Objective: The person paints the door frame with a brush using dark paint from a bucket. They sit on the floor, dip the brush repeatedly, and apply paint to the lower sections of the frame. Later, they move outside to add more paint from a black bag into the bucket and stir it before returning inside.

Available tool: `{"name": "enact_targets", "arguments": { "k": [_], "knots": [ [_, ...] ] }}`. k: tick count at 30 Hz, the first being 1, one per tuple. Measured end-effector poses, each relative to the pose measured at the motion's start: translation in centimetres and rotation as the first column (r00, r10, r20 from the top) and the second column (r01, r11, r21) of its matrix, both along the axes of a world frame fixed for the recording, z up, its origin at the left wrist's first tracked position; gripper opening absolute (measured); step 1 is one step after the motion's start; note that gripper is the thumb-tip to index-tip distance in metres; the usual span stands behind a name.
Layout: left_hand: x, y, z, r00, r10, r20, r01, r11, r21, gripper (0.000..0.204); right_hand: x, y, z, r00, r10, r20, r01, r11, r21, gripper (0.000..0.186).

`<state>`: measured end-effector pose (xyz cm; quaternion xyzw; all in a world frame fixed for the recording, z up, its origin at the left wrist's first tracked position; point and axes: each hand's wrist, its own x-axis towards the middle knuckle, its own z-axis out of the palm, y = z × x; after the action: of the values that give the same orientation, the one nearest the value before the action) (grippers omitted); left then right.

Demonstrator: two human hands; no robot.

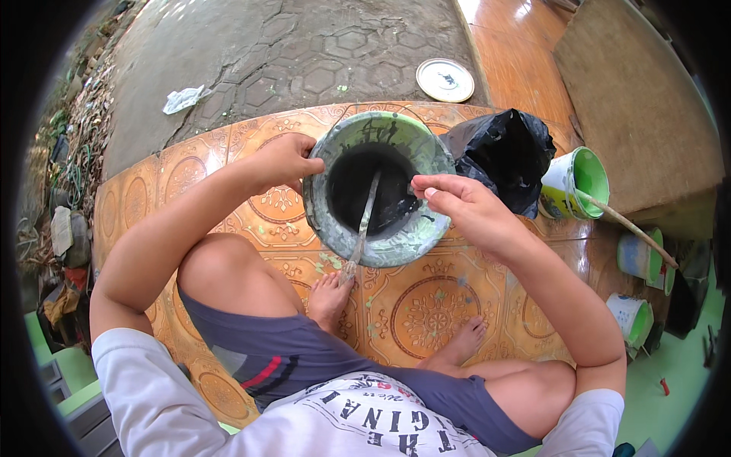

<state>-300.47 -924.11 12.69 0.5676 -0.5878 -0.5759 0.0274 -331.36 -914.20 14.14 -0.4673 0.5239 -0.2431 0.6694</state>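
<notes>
Orange patterned tile (434,305) spreads across the middle of the frame, meeting grey paving (228,46) at the top; a brown board (640,99) fills the upper right. The bucket (426,232) stands on the tile just above the frame's centre, its wide rim smeared green and grey, its inside dark. A black bag (472,141) sits close to its right, then a white pail (558,186) with a green inside and a pole (628,226) slanting out toward the right edge. I see the left hand (291,161) at the bucket's left rim, fingers bent, thumb against the edge; I can't tell how firmly it grips. The right hand (453,194) is over the right rim, fingers nearly straight and together, with nothing visible in them. A white lid (445,80) lies upper right of centre. A paint-smeared stick (365,221) leans from the bucket's dark inside across its near rim.
</notes>
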Motion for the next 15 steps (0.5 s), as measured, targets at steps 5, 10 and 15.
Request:
{"name": "enact_targets", "arguments": {
  "k": [5,10,15],
  "knots": [
    [0.3,-1.6,-3.0,0.998,-0.046,0.053,0.047,0.999,-0.025,0.032,0.4,-0.2,-1.4,0.973,0.05,-0.226,-0.102,0.969,-0.226,0.04],
    [2.6,-2.7,-4.7,1.0,-0.029,-0.012,0.029,0.999,-0.016,0.032,2.1,-1.8,0.8,0.837,0.136,-0.529,-0.356,0.87,-0.341,0.029],
    [6.0,-3.9,-7.0,0.997,-0.012,-0.076,0.01,1.0,-0.027,0.027,7.0,-0.5,-4.6,0.82,0.082,-0.567,-0.477,0.645,-0.597,0.03]
  ]
}}
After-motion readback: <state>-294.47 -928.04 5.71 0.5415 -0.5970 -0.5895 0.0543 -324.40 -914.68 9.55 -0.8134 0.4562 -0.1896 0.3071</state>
